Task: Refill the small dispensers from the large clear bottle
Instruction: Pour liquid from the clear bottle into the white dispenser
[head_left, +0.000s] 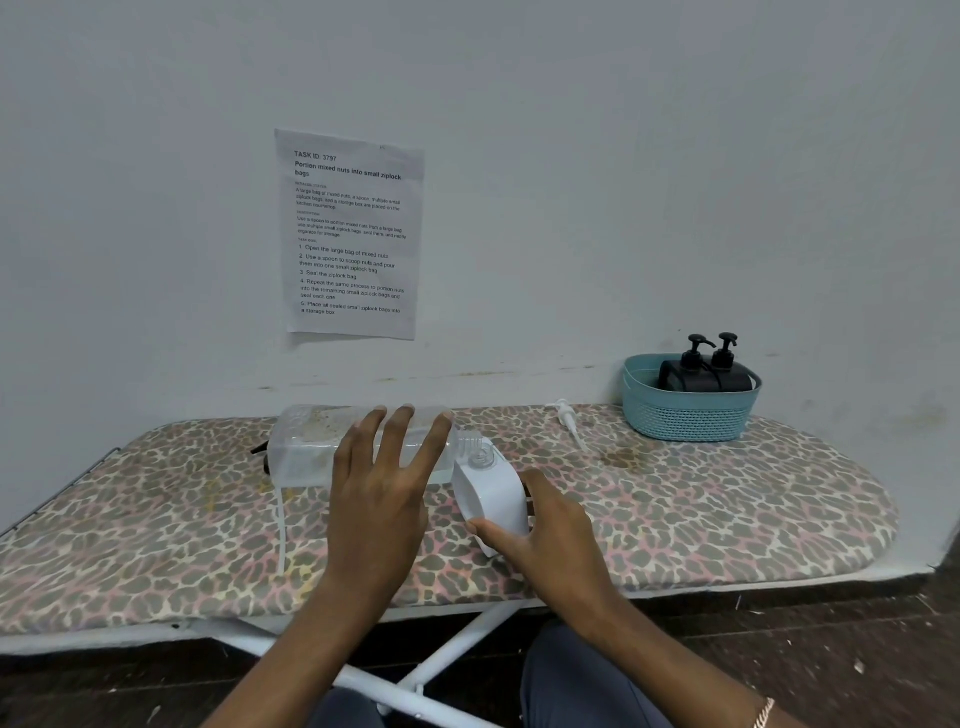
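Head view, status as I see it:

- Large clear bottle (306, 452) is on its side across the back of the ironing board (727, 509), neck pointing right. The neck is uncapped. There's a bit of clear liquid along its lower side.
- Left hand (379, 499) is laid over the middle of the bottle, fingers (402, 441) straight and spread, tips reaching the far edge. It's not clenched. The thumb is hidden, so I can't tell if it wraps underneath.
- Right hand (550, 540) is grasping the small white dispenser (491, 493): thumb pressed on the near face, the other fingers out of sight behind its right side.
- The dispenser is tilted, with its base towards me and its open neck up and away. It sits just below and touching, or nearly touching, the big bottle's mouth. I can't tell if anything is flowing.
- White pump top (569, 421) with its tube lies loose on the board, right of the bottles and near the basket.
- Teal basket (685, 415) sits at the back right, against the wall. It holds two black pump dispensers (706, 382) standing upright side by side.
- Left of the big bottle, a thin white tube (282, 530) runs towards me. A small black part (261, 451) sits at its far end, mostly hidden.
- Printed sheet (353, 234) is stuck on the wall above the board.
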